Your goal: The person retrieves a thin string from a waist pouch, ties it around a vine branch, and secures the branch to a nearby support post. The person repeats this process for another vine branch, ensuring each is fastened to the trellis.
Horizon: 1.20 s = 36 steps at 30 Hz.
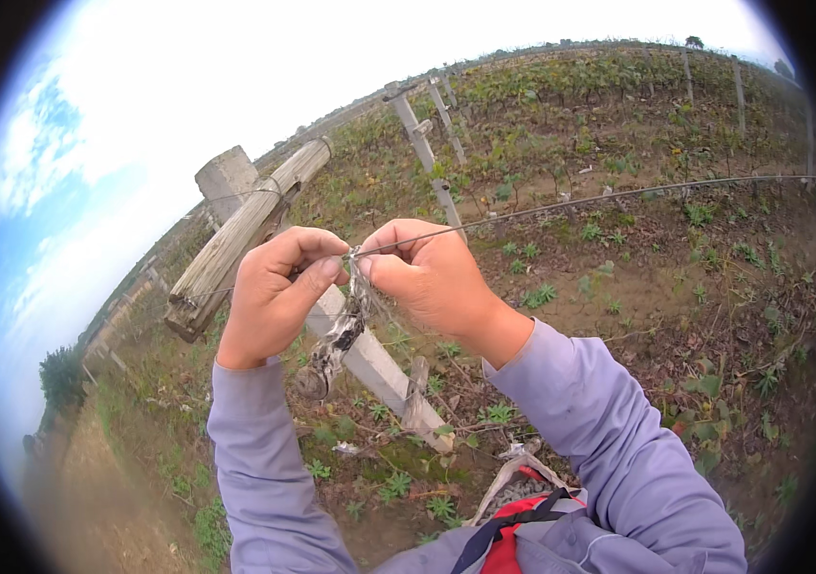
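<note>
A weathered strip [342, 337], probably plastic film, hangs in twisted, dirty shreds from a trellis wire [594, 198]. My left hand [275, 290] pinches at the top of the strip with thumb and index finger, where it is tied around the wire. Close on the other side, my right hand [440, 283] also has thumb and forefinger pressed together at this knot, with the wire running across its fingers. The fingertips nearly meet and partly cover the knot. Behind the strip, a slanting concrete post [386, 380] runs down toward the soil.
A wooden crossbar [243, 237] bound with wire lies left of my hands, against a concrete block-shaped post top [227, 183]. More concrete posts [418, 136] stand among rows of vines. Below me hangs an open bag [505, 481] with a red-and-dark strap. Weeds [397, 486] dot the ground.
</note>
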{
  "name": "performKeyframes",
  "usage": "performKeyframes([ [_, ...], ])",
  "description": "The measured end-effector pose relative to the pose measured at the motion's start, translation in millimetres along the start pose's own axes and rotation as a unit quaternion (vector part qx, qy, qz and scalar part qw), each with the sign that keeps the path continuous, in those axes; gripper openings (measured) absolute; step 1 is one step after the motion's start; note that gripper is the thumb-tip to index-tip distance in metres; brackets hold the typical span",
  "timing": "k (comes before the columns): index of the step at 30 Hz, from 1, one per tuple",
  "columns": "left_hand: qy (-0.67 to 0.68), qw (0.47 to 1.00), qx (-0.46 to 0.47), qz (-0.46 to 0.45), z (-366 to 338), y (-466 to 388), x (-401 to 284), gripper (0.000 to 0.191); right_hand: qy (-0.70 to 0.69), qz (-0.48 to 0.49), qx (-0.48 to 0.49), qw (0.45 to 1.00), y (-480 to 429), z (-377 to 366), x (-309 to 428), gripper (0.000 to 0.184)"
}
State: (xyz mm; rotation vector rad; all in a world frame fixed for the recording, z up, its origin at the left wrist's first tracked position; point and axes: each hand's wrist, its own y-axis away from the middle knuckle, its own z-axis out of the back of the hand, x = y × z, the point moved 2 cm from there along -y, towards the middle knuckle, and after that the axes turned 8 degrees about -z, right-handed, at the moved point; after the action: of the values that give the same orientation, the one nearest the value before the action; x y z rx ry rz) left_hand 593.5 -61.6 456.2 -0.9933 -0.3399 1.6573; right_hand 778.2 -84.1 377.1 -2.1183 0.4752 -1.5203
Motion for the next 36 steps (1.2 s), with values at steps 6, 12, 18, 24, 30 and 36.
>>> performKeyframes([
  [6, 0.019, 1.000, -0.004, 0.012, 0.3, -0.6, 2.2, 0.018, 0.016, -0.002, -0.016, 1.000, -0.1, -0.8, -0.3, 0.016],
  [12, 0.000, 1.000, -0.001, 0.011, 0.2, -0.6, 2.1, 0.017, 0.030, 0.018, -0.027, 0.999, -1.6, 4.2, 4.2, 0.016],
  [18, 0.000, 1.000, -0.001, 0.001, -0.6, -0.2, 1.9, 0.016, 0.005, -0.015, -0.003, 1.000, -2.3, 0.9, 3.7, 0.017],
  [24, 0.024, 1.000, -0.015, 0.000, -0.5, -0.1, 2.6, 0.015, 0.014, -0.036, 0.043, 0.998, -3.9, -2.5, 1.7, 0.016],
  [30, 0.039, 0.999, -0.029, 0.011, 0.9, -0.1, 5.8, 0.015, 0.029, -0.013, 0.006, 0.999, -0.8, -1.4, 5.6, 0.011],
  [36, 0.010, 1.000, -0.008, 0.018, 2.2, -0.3, 5.0, 0.014, 0.035, -0.003, -0.035, 0.999, -1.6, 0.6, 7.9, 0.012],
])
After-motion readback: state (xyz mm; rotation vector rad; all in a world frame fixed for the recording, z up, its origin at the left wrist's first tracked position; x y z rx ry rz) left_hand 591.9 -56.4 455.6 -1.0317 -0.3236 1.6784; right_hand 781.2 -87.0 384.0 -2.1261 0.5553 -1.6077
